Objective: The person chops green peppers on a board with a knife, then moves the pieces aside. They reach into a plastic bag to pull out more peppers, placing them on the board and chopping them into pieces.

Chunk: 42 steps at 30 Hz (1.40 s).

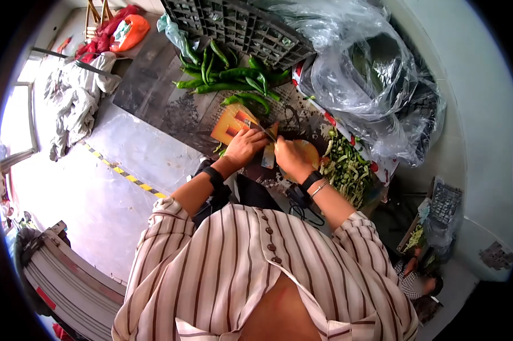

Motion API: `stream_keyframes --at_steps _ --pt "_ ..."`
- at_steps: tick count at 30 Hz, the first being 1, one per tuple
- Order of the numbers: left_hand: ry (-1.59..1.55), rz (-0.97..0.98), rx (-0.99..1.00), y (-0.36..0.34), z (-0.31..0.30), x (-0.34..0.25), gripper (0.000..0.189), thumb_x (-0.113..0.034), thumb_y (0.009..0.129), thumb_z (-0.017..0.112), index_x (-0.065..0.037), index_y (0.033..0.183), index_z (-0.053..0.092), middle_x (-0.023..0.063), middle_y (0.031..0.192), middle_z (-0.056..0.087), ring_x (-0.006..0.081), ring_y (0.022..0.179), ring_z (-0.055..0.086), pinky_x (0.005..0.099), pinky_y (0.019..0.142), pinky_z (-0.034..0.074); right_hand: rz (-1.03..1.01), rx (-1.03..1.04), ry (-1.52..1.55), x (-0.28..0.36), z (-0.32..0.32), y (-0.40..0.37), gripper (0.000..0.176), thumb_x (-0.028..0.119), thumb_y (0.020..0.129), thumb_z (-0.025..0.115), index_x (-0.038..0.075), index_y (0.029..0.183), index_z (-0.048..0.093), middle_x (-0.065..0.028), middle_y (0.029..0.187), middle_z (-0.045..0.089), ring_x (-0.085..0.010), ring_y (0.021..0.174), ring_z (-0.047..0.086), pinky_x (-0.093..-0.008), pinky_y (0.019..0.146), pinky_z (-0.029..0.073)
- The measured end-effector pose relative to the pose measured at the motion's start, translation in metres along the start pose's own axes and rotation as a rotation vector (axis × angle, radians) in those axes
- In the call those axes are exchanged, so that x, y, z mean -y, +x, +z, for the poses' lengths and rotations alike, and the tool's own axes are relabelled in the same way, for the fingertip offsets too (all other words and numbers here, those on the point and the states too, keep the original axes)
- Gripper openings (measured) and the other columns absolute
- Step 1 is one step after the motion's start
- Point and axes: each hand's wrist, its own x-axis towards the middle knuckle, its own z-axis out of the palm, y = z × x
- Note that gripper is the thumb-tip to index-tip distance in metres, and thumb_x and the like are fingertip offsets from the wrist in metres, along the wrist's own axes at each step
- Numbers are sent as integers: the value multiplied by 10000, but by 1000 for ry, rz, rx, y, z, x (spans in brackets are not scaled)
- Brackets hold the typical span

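Observation:
My right hand (pixel 292 157) is closed round the handle of a knife (pixel 263 128), whose blade slants up and left in front of my left hand. My left hand (pixel 245 146) presses down beside the blade with its fingers together and curled. Whatever lies under those fingers is hidden. Under and beyond my left hand is an orange, flat piece (pixel 225 123) with a reddish rectangle on it. Just past it lies a pile of long green peppers (pixel 229 75). To the right of my right hand is a heap of chopped green pieces (pixel 349 170).
A black plastic crate (pixel 233 28) stands behind the peppers. Clear plastic sheeting (pixel 358 74) bulges at the right. Grey-white cloth (pixel 80 96) lies on the left, near yellow-black floor tape (pixel 126 173). Another person (pixel 413 281) is at the lower right.

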Motion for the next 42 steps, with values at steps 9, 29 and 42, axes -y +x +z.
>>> stream_keyframes --at_steps 9,29,42 --pt "-53 24 -67 -1 -2 1 275 -141 745 597 -109 1017 594 20 1048 556 198 992 507 330 844 379 -17 -7 12 3 -26 3 166 119 821 502 -39 778 526 -238 698 592 -410 677 586 -471 602 471" --pt "-75 4 -79 -1 4 6 151 -156 724 595 -111 866 568 10 969 547 198 990 499 330 804 386 -10 -23 50 12 6 24 167 141 831 487 -14 775 519 -232 685 595 -408 664 588 -480 595 472" --pt "-164 6 -109 13 -19 3 314 -142 729 615 -89 1038 596 39 1054 566 218 982 518 335 825 392 114 -163 140 -40 -28 -26 199 142 841 507 -37 755 526 -231 641 548 -405 613 541 -472 565 428"
